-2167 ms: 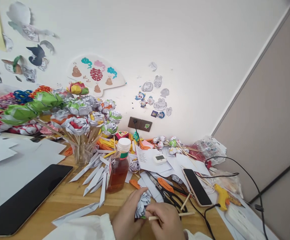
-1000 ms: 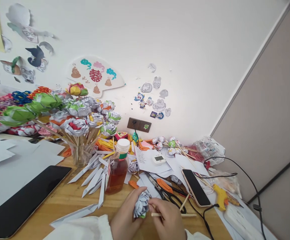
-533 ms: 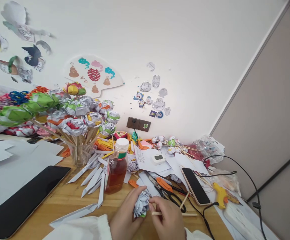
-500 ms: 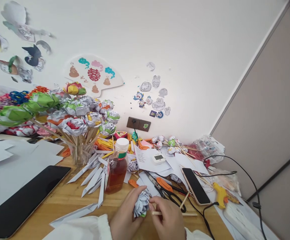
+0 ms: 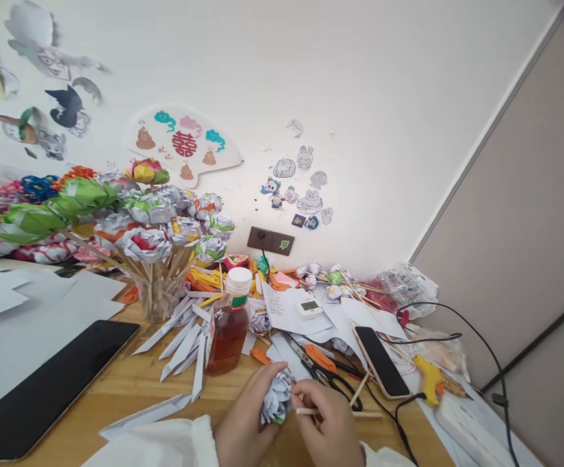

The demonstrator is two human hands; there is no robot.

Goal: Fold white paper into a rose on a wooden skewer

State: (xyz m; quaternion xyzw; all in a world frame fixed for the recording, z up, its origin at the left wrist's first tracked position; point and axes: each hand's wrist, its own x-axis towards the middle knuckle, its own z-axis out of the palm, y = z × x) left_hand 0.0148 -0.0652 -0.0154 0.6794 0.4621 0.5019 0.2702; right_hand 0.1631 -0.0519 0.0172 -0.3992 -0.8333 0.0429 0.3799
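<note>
A white paper flower (image 5: 276, 399) with a bit of green at its base is cupped in my left hand (image 5: 247, 415), fingers wrapped round its far side. My right hand (image 5: 324, 418) is closed at the flower's right edge, thumb and forefinger pinched close to the petals. A thin wooden stick (image 5: 370, 415) runs crosswise through the right hand, one end poking out near the fingertips. Whether the right fingertips grip a petal is hidden. Just beyond the hands lie black-handled scissors (image 5: 333, 379) and folded orange paper pieces (image 5: 319, 358).
A bottle of amber liquid (image 5: 228, 324) stands ahead of my left hand. Further left are folded white strips (image 5: 179, 350), a dark tablet (image 5: 52, 395) and a jar of paper flowers (image 5: 158, 298). To the right lie a phone (image 5: 381, 360), a yellow glue gun (image 5: 428, 379) and cables.
</note>
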